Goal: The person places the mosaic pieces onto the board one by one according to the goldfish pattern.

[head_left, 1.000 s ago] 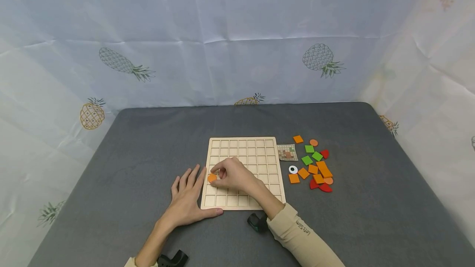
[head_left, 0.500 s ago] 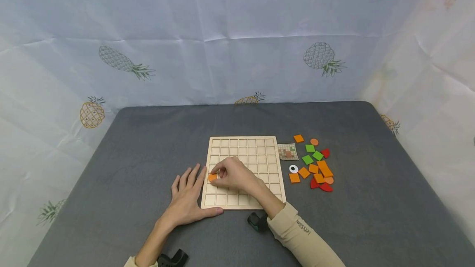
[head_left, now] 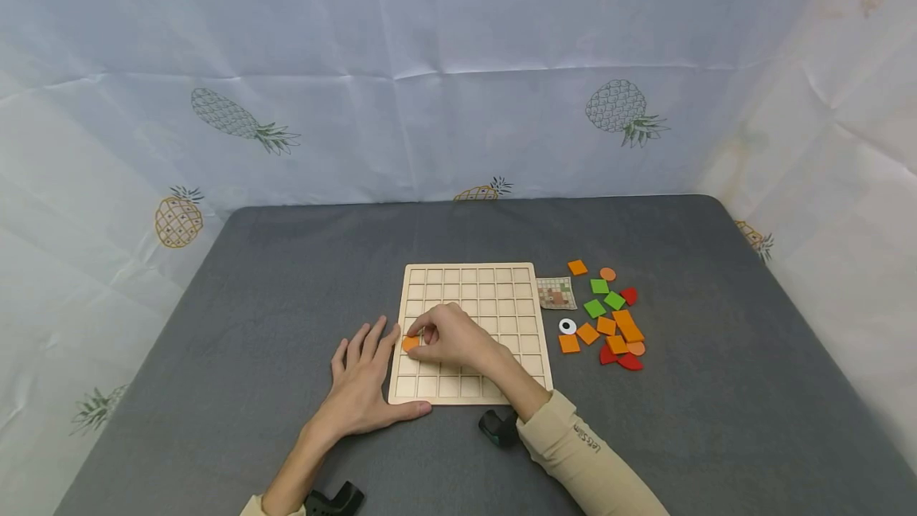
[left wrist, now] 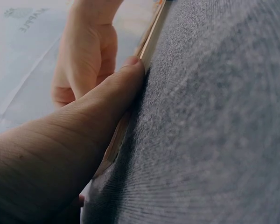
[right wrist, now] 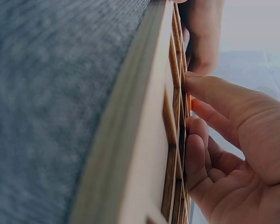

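Note:
A pale wooden grid board (head_left: 478,291) lies flat on the dark grey table. My right hand (head_left: 458,341) reaches across it and pinches a small orange piece (head_left: 410,343) between thumb and fingers, at the leftmost column of squares. The fingers partly cover the piece, so its full outline is hidden. At the board's near left corner is my left hand (head_left: 361,392), fingers spread beside the left edge and thumb along the front edge. The left wrist view shows that thumb (left wrist: 116,88) touching the board's side. In the right wrist view, my right hand's fingertips (right wrist: 196,84) meet the grid.
Right of the board lie a small printed pattern card (head_left: 556,293), several orange squares (head_left: 588,334), green squares (head_left: 595,308), red curved pieces (head_left: 630,362), round orange pieces (head_left: 607,274) and a white eye disc (head_left: 567,326). Black wrist devices (head_left: 497,428) sit under both wrists.
Both hands stay practically still, the right one holding the orange piece at the same square. The whole view has shifted very slightly.

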Available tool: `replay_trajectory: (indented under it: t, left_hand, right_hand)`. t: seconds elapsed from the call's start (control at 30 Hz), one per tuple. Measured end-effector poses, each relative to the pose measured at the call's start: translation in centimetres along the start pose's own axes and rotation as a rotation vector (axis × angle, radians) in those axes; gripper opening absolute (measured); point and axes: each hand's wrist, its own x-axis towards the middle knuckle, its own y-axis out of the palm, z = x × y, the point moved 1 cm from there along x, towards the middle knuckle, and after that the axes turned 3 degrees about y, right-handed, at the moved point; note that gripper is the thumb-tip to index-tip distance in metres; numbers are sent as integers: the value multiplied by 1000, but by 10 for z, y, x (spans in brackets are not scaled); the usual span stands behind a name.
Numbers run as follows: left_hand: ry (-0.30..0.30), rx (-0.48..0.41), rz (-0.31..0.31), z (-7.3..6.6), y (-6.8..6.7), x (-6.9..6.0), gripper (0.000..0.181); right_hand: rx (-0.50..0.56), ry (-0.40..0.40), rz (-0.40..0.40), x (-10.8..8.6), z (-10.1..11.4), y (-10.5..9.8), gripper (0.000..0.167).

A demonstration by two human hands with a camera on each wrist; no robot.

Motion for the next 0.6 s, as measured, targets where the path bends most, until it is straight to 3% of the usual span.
replay_trajectory:
  t: [0.6]
  left_hand:
    - [-63,17,23,-3,2,2,118]
  right_hand:
    - [0,-1,12,2,2,0,21]
